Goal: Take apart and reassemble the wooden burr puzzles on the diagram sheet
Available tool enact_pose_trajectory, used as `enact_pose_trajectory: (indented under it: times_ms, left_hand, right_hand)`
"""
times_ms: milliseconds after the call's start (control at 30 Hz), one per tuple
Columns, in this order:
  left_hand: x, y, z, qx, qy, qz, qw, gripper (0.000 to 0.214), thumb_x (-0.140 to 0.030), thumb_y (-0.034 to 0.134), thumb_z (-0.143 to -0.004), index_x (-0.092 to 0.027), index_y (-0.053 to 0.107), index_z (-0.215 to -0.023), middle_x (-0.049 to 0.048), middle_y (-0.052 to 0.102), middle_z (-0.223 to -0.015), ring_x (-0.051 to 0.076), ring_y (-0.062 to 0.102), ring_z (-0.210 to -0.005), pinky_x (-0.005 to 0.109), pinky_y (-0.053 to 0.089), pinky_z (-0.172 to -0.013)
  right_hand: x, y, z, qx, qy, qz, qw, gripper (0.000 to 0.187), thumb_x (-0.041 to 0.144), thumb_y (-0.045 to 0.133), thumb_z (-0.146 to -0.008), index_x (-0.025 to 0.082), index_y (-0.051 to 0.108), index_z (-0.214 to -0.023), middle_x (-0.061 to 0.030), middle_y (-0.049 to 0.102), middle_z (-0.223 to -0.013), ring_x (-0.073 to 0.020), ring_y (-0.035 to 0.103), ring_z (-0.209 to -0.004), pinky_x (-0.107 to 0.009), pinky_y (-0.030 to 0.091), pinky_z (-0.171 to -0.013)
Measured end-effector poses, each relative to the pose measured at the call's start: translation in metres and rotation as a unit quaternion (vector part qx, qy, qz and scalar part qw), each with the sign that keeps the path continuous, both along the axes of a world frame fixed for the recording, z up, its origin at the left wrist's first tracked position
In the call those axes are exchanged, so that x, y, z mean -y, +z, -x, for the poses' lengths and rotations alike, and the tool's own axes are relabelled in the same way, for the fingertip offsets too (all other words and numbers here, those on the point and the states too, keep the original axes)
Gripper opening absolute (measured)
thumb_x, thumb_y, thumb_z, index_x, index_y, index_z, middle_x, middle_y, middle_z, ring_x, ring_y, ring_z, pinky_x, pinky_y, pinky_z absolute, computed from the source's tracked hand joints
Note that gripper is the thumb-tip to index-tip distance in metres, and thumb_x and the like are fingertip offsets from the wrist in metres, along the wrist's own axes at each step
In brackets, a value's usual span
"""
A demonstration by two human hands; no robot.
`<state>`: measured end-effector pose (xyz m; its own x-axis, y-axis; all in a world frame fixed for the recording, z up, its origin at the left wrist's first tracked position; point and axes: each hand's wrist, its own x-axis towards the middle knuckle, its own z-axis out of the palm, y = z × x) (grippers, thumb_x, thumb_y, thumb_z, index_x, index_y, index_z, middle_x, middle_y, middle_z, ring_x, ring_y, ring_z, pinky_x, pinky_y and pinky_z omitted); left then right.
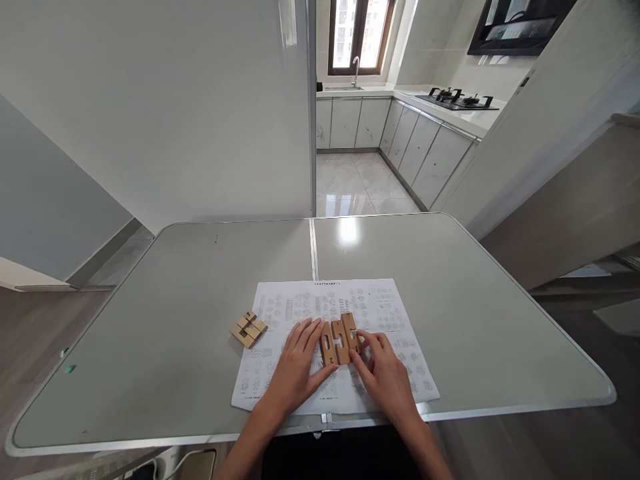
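Observation:
Three notched wooden puzzle pieces lie side by side on a printed sheet [320, 393]. My left hand [295, 363] rests flat on the sheet with its fingers stretched out, along the left edge of the left puzzle piece [328, 345], which is marked 2. The thumb reaches to that piece's near end. Between the other two is the middle puzzle piece [341, 341], with a cut-out in it. My right hand [387, 373] grips the right puzzle piece [351, 330] between thumb and forefinger; this piece sits slightly farther forward than its neighbours.
Left of the sheet, partly over its edge, sits a cluster of joined wooden pieces [249, 329], one marked 3. Small diagrams cover the sheet. A grey folding table [200, 280] with a centre seam carries everything. Near its left edge lies a small green bit [70, 369].

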<state>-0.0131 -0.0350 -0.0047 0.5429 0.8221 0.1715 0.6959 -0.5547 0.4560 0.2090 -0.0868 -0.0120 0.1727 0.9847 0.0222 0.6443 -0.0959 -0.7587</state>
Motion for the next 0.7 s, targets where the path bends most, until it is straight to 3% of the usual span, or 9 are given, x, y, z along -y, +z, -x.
enact_pose_trajectory:
  times_ms: [133,233,467,700]
  left_hand:
    - [0.001,0.005,0.0,0.02,0.013,-0.01,1.0,0.077,-0.031,0.063,-0.1,-0.031,0.024,-0.167,0.0116,0.04,-0.168,0.033,0.038,-0.157,0.055,0.044,-0.123]
    - [0.002,0.004,-0.003,0.039,0.028,-0.028,0.998,0.072,-0.032,0.063,-0.099,-0.032,0.031,-0.163,0.0127,0.041,-0.166,0.036,0.039,-0.155,0.058,0.045,-0.121]
    - [-0.002,-0.002,-0.014,0.056,0.106,-0.051,0.991,0.048,-0.031,0.064,-0.098,-0.026,0.051,-0.144,0.0136,0.062,-0.14,0.034,0.059,-0.132,0.055,0.051,-0.108]
    - [-0.012,0.002,-0.014,0.017,0.113,-0.052,0.992,0.033,-0.019,0.055,-0.101,-0.023,0.056,-0.133,0.0092,0.069,-0.124,0.03,0.065,-0.112,0.047,0.055,-0.096]
  right_hand:
    - [-0.004,0.0,0.002,0.028,-0.009,0.015,0.999,0.033,0.044,0.05,-0.102,0.026,0.064,-0.127,-0.0071,0.066,-0.111,-0.021,0.07,-0.074,-0.034,0.054,-0.063]
    - [-0.006,0.0,0.004,0.029,-0.021,0.014,0.999,0.031,0.043,0.053,-0.099,0.026,0.064,-0.123,-0.0062,0.067,-0.11,-0.0205,0.07,-0.073,-0.032,0.051,-0.059]
    - [-0.003,0.001,0.003,0.022,-0.033,0.011,0.999,0.024,0.042,0.055,-0.095,0.025,0.061,-0.111,-0.0064,0.069,-0.11,-0.0222,0.072,-0.074,-0.034,0.051,-0.063]
    - [0.004,0.001,0.0,-0.062,-0.041,-0.001,0.997,0.034,0.052,0.052,-0.101,0.024,0.065,-0.115,-0.0065,0.078,-0.099,-0.0251,0.074,-0.079,-0.033,0.053,-0.07]
